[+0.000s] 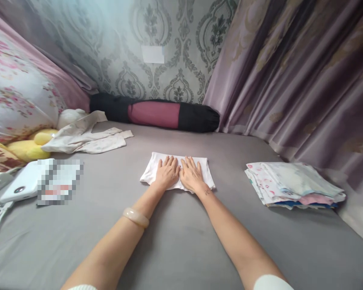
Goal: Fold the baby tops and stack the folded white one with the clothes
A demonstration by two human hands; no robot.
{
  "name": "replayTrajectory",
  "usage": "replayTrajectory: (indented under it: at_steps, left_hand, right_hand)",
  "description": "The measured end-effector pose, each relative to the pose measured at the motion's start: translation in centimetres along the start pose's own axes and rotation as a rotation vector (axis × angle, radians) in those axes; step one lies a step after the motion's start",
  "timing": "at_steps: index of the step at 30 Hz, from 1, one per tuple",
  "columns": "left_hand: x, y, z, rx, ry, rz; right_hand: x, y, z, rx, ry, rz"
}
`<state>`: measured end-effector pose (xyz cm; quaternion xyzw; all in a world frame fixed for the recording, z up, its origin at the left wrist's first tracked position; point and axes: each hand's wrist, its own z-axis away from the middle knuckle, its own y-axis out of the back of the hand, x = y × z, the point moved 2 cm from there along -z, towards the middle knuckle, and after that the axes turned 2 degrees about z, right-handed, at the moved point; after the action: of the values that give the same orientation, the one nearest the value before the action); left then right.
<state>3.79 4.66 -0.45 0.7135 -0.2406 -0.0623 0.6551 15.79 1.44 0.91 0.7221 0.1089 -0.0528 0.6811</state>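
Note:
A white folded cloth (153,167), perhaps a garment, lies on the grey bed sheet (175,237) in front of me. Flat on its left half rests my left hand (168,171), fingers stretched forward. My right hand (192,173) lies beside it on the right half, palm down with fingers spread a little. The two hands touch or nearly touch at the thumbs. Parts of the cloth are hidden under both palms. A pale bangle (136,217) circles my left forearm.
To the right sits a stack of folded clothes (293,183). A pale patterned garment (90,137) lies loosely at the left back, near a yellow plush toy (30,149). A white device (27,183) with cables is at left. Along the wall stretches a black-and-maroon roll bag (154,114).

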Motion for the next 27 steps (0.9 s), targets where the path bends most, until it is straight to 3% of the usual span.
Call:
replayTrajectory:
  at_steps: [11,19,27]
  left_hand:
    - [-0.2,-0.4,-0.3,-0.054,-0.010,-0.005]
    - [-0.9,0.2,-0.7,0.047,-0.058,0.005]
    - [-3.0,0.2,-0.8,0.102,0.055,-0.035]
  right_hand:
    - [0.0,-0.1,-0.2,-0.050,0.007,-0.011]
    - [1.0,-0.4,-0.8,0.007,-0.018,0.019]
    - [1.9,-0.3,-0.7,0.032,-0.131,0.027]
